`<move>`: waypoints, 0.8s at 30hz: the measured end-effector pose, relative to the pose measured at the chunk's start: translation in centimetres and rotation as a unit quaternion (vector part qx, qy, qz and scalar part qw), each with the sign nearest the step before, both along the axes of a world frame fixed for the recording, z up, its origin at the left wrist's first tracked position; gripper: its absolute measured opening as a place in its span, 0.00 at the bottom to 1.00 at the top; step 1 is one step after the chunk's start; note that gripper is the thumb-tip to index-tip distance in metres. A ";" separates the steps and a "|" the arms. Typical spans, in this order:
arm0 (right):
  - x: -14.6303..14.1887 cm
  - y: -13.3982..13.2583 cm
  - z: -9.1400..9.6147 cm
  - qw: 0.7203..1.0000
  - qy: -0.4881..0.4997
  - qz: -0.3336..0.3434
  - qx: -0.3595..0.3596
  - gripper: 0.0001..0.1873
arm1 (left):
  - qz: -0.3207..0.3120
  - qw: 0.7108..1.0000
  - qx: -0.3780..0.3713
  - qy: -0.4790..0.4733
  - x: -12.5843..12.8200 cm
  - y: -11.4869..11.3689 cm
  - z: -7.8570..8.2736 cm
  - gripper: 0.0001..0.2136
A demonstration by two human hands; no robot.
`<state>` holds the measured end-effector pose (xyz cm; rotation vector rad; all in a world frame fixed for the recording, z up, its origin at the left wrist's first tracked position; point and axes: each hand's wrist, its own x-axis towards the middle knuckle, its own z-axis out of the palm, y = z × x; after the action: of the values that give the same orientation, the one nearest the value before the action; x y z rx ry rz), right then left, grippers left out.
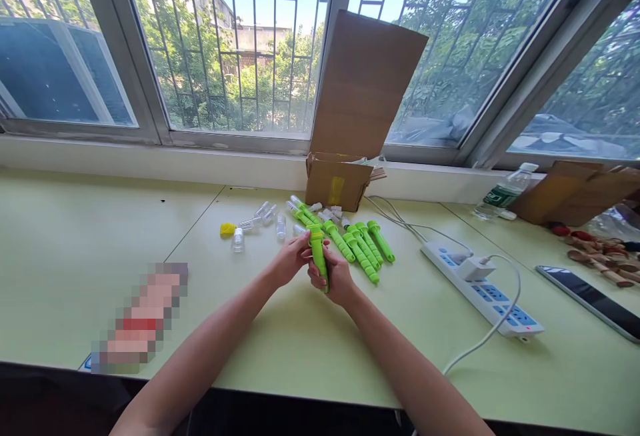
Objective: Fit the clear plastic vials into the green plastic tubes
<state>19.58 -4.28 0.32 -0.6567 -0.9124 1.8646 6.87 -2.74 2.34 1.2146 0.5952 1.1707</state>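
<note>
Both hands meet over the middle of the pale green table [100, 249]. My right hand [334, 277] is wrapped round the lower part of a green plastic tube [317, 253], holding it nearly upright. My left hand [289, 259] pinches the tube's top end with its fingertips. Just behind lie several more green tubes [361, 244] side by side. Small clear caps [261, 216] are scattered to the left of them, and a yellow piece [227, 229] lies at the far left of the scatter.
An open cardboard box [337, 179] stands by the window sill with its flap up. A white power strip [480, 286] with a plugged charger and cable lies to the right, then a dark phone [590, 299], a water bottle [505, 196] and wooden parts [597, 256]. A blurred patch [143, 316] sits at the front left.
</note>
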 end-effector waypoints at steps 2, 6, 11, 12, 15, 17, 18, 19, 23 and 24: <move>0.1 -0.1 0.3 1.000 0.003 0.016 -0.015 0.19 | -0.015 1.000 -0.013 0.006 0.0 -0.1 0.1 0.27; 0.4 -0.1 0.4 0.999 0.004 0.044 -0.031 0.20 | -0.041 0.999 -0.024 0.008 -0.5 0.0 0.3 0.25; 0.8 -0.1 0.3 0.996 0.009 0.080 -0.044 0.19 | -0.086 0.996 -0.021 -0.007 -1.2 0.1 0.5 0.22; 0.9 -0.1 0.4 0.995 0.015 0.088 -0.047 0.19 | -0.085 0.996 -0.018 -0.008 -1.2 0.0 0.5 0.22; 1.1 -0.1 0.7 0.993 0.034 0.104 -0.052 0.17 | -0.064 0.998 -0.018 -0.012 -1.1 -0.1 0.4 0.21; 1.2 -0.2 0.9 0.992 0.036 0.105 -0.052 0.17 | -0.063 0.997 -0.026 -0.024 -1.0 -0.1 0.3 0.20; 1.1 -0.2 0.9 0.992 0.032 0.106 -0.054 0.18 | -0.069 0.997 -0.032 -0.034 -1.1 0.0 0.3 0.19; 1.1 -0.2 0.9 0.992 0.024 0.106 -0.057 0.18 | -0.077 0.995 -0.038 -0.045 -1.1 0.1 0.2 0.19; 0.6 0.0 0.6 0.996 -0.022 0.076 -0.047 0.20 | -0.086 0.991 -0.054 -0.082 -1.6 0.9 -0.2 0.15; 0.4 0.0 0.5 0.997 -0.040 0.058 -0.032 0.21 | -0.080 0.991 -0.057 -0.087 -1.8 1.1 -0.3 0.14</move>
<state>19.96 -4.28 0.80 -0.7362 -0.9623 1.9892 5.11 -1.65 2.07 1.0313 0.4198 1.0791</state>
